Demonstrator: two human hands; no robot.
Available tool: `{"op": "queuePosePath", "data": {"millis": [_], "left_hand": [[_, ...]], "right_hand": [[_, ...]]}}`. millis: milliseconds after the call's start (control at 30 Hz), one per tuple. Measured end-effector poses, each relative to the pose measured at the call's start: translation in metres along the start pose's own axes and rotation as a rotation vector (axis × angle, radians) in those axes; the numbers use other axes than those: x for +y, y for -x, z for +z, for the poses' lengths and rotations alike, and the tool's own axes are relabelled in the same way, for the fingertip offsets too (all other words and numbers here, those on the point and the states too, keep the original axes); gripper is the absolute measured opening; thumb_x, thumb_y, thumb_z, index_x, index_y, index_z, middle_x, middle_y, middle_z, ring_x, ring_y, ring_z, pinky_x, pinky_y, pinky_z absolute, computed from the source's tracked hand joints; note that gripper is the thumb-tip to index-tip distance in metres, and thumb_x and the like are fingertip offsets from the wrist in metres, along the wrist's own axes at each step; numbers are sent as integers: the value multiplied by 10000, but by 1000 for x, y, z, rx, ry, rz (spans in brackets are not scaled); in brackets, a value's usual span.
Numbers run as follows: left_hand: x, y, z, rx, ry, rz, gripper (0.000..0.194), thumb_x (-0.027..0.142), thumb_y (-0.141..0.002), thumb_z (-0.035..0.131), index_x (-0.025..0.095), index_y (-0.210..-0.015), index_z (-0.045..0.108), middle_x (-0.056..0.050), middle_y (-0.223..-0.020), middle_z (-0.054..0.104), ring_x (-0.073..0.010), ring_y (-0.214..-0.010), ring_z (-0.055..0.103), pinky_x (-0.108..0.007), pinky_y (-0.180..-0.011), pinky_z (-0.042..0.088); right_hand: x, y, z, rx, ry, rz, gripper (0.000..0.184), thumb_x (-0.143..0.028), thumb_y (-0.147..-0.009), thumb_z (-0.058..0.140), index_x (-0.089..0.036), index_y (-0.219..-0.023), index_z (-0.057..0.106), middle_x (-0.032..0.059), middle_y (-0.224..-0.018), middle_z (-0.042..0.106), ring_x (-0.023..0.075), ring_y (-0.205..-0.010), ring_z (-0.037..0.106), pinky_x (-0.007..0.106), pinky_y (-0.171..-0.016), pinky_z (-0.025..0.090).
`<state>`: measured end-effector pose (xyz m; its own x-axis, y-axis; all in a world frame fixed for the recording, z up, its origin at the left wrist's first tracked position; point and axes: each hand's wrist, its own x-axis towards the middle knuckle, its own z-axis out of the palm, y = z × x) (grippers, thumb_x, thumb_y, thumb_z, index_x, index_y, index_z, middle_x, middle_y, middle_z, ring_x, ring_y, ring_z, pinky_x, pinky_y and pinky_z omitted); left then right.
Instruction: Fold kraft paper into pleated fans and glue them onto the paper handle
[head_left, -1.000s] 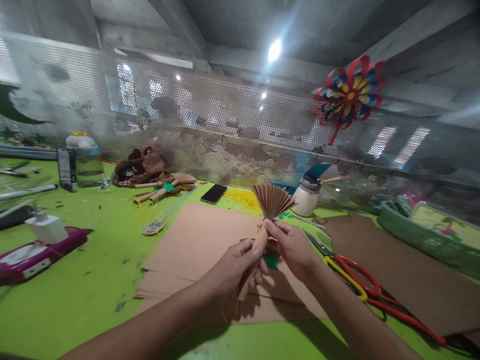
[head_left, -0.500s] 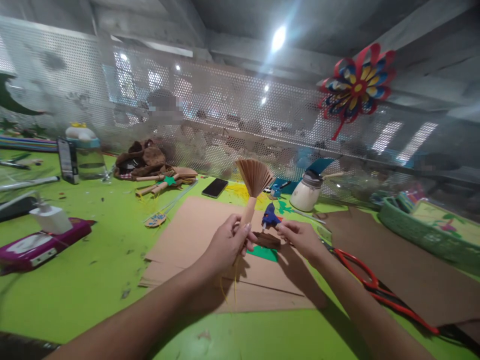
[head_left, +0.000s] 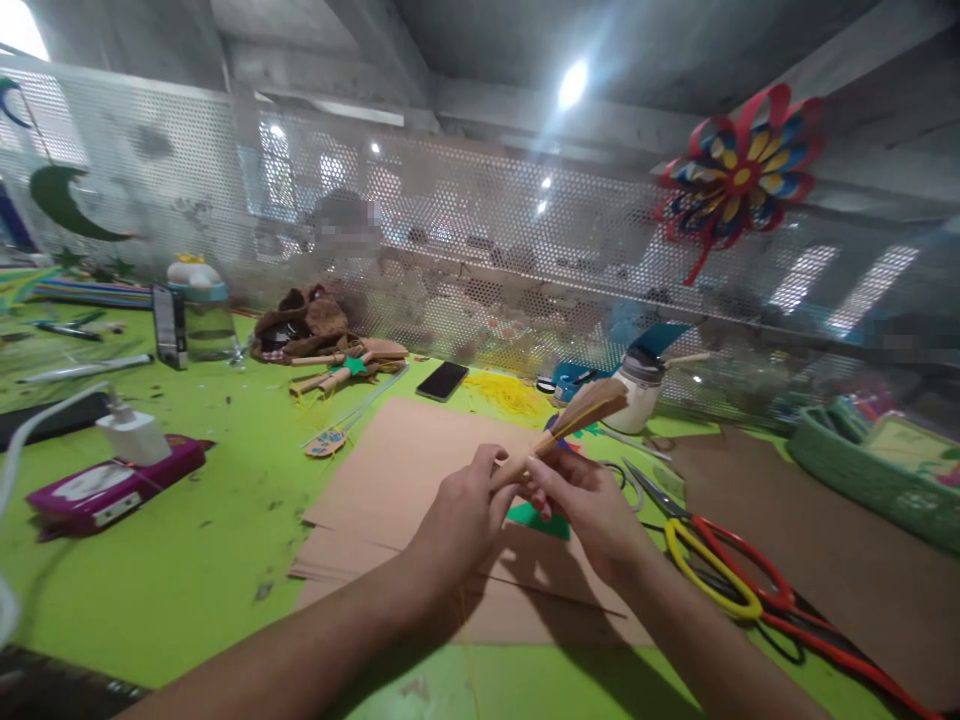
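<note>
A brown pleated paper fan on a rolled paper handle (head_left: 577,420) is held over a stack of brown card sheets (head_left: 390,480). My left hand (head_left: 461,515) pinches the handle's lower end. My right hand (head_left: 585,500) is closed around the handle just beside it, fingers touching the left hand. The fan head points up and to the right, seen nearly edge-on. A small green paper piece (head_left: 536,520) lies on the card under my hands.
Yellow and red scissors (head_left: 720,570) lie right of my hands on the green table (head_left: 187,540). A white glue jar (head_left: 637,395), a black phone (head_left: 444,380), a purple box with a charger (head_left: 112,485) and a green basket (head_left: 877,470) stand around. A perforated screen with a paper flower (head_left: 739,180) runs behind.
My right hand came back from the table to the handle. The fan tilted from upright to leaning right, turning edge-on. The camera shifted slightly left.
</note>
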<state>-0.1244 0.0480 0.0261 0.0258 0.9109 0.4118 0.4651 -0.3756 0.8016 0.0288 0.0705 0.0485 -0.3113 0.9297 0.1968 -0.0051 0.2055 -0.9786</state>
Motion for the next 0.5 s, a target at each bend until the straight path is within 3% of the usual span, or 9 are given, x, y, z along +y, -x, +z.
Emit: {"op": "queuePosePath", "data": {"millis": [133, 233, 400, 500], "left_hand": [[7, 4, 0, -37, -75, 66, 64, 217, -833, 501, 218, -877, 548, -39, -817, 610, -189, -730, 539, -291, -684, 376], [14, 6, 0, -79, -7, 78, 71, 188, -823, 496, 215, -855, 554, -35, -832, 605, -183, -746, 527, -286, -697, 377], [14, 1, 4, -222, 373, -28, 249, 348, -898, 439, 174, -914, 616, -64, -881, 636, -180, -796, 555, -264, -709, 413], [8, -4, 6, -276, 468, -81, 336, 426, -893, 447, 152, -890, 642, -68, -834, 634, -165, -730, 537, -245, -645, 405]], "right_hand": [[5, 3, 7, 121, 7, -24, 280, -438, -759, 669, -167, -731, 601, -38, -598, 532, 101, -535, 452, 225, -500, 360], [6, 5, 6, 120, -11, -36, 287, -431, -768, 659, -167, -689, 579, -55, -548, 474, 90, -506, 410, 222, -477, 323], [6, 0, -3, 56, -27, -36, 285, -438, -766, 645, -164, -719, 584, -50, -551, 479, 89, -484, 385, 227, -451, 302], [5, -4, -5, 43, -5, -15, 304, -454, -740, 656, -158, -714, 592, -54, -520, 483, 86, -457, 387, 227, -436, 297]]}}
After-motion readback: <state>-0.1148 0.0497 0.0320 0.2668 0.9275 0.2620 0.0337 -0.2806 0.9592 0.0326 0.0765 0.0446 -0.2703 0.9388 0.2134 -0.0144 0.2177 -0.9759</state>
